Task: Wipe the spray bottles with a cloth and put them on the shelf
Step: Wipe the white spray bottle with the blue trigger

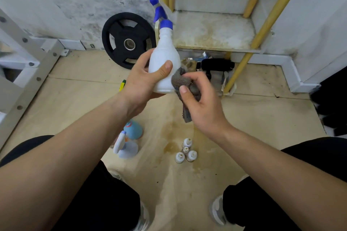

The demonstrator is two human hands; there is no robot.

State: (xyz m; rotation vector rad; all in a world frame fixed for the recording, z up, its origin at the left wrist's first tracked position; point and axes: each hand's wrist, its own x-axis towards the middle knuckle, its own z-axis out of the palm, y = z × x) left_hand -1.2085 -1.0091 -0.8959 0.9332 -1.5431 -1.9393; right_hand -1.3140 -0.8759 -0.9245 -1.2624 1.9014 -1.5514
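The white plastic spray bottle with a blue trigger head is gripped round its lower body by the left hand, with the thumb laid across the near face and the fingers curled behind. It is held upright in the air, just in front of the shelf. The crumpled grey cloth is pinched between the thumb and curled fingers of the right hand and pressed to the bottle's lower right side, with a tail left hanging below.

Part of the body is covered by the gripping hand, so that patch would probably be missed unless the grip is shifted. During such a shift, the smooth plastic could be let slip. A dropped bottle would likely land among the four small white bottles or the pale blue spray bottle standing on the pale wooden floor nearer the person, and these could be knocked over.

Farther out, the stained pale shelf board is framed by yellow posts. The trigger head could be caught on the left post when the bottle is lifted in. Dirt may also be picked up again from the board.
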